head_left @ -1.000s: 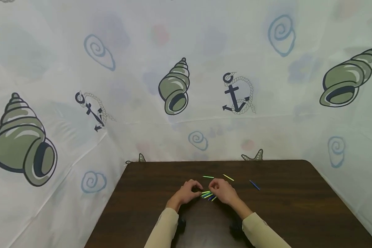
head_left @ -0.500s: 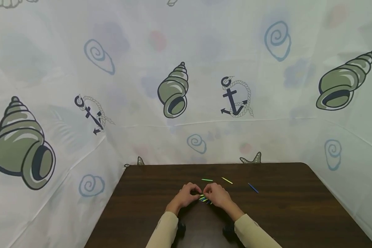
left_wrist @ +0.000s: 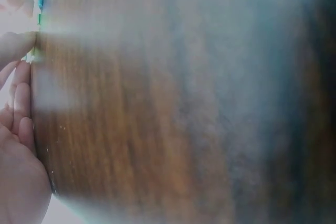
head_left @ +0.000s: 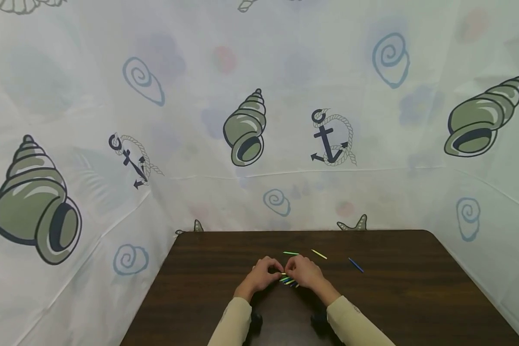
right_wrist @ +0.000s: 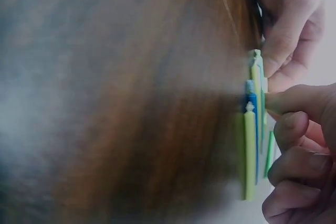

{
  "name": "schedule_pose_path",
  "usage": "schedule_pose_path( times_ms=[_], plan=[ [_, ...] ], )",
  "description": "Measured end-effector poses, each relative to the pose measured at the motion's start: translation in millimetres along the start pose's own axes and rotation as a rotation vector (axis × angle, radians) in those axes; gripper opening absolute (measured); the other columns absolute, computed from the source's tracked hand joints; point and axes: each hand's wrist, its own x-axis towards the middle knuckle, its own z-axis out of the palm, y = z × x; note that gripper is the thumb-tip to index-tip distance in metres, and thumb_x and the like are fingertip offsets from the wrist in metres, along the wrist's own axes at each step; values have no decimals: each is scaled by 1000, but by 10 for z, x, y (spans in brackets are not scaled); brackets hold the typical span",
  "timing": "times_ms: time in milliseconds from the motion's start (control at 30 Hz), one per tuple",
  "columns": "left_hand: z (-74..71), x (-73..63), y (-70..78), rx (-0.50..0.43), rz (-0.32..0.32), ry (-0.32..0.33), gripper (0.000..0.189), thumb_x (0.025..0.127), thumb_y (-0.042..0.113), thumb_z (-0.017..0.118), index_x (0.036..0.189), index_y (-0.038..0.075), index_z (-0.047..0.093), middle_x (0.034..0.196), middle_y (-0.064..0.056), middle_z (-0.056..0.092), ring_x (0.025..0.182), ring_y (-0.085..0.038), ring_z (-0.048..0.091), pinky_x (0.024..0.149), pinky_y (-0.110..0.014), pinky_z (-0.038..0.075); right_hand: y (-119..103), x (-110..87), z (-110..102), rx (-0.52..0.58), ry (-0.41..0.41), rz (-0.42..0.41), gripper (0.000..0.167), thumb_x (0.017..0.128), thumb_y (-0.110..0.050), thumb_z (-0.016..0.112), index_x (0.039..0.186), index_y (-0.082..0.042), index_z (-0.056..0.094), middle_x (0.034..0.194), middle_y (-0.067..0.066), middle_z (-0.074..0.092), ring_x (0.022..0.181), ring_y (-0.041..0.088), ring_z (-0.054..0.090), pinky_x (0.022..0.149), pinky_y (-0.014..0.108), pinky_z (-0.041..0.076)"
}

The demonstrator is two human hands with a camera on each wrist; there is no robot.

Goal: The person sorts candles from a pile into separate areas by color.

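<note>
Between both hands lies a small bunch of slim yellow, green and blue candles [head_left: 289, 282], side by side on the dark table. My left hand [head_left: 259, 277] pinches the end of a yellow-green candle [head_left: 283, 274] between thumb and forefinger. From the other side my right hand [head_left: 306, 273] pinches that candle, fingertips near the left ones. In the right wrist view a yellow candle [right_wrist: 249, 156] and a blue candle [right_wrist: 252, 100] show pale wick tips, just below the right thumb. My fingers partly cover the bunch.
Farther back on the wooden table [head_left: 398, 288] lie a loose green candle [head_left: 291, 253], a yellow candle [head_left: 319, 254] and a blue candle [head_left: 356, 265]. A white curtain [head_left: 190, 120] printed with shells and anchors hangs behind the table's far edge.
My right hand has moved left, toward the left hand, and its fingertips now meet the yellow-green candle. The left hand has stayed nearly in place. The head view has tilted slightly.
</note>
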Motion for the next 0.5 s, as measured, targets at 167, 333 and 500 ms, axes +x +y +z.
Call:
schedule_pose_path(
  times_ms=[167,333,500],
  plan=[
    [8,-15,12,2,-1,2,7,103,16,72,106,13,77,117,-6,64,120,-35,54,109,-71,33,-46,6,-26,-33,-29,12,6,99,-19,74,94,-17,78,90,-3,73,75,17,62,69,47,52],
    [29,0,-21,10,16,6,7,103,17,72,106,14,77,116,-6,64,119,-35,54,107,-69,34,-72,57,-59,-63,-70,8,6,96,-12,73,94,-15,78,88,-2,71,73,17,61,69,43,52],
    [78,33,-112,7,14,26,6,103,19,71,104,17,77,115,-1,63,120,-34,53,107,-67,34,-62,121,-72,-77,-129,-26,11,93,-8,71,84,-14,75,76,-3,63,65,16,54,61,36,44]
  ],
)
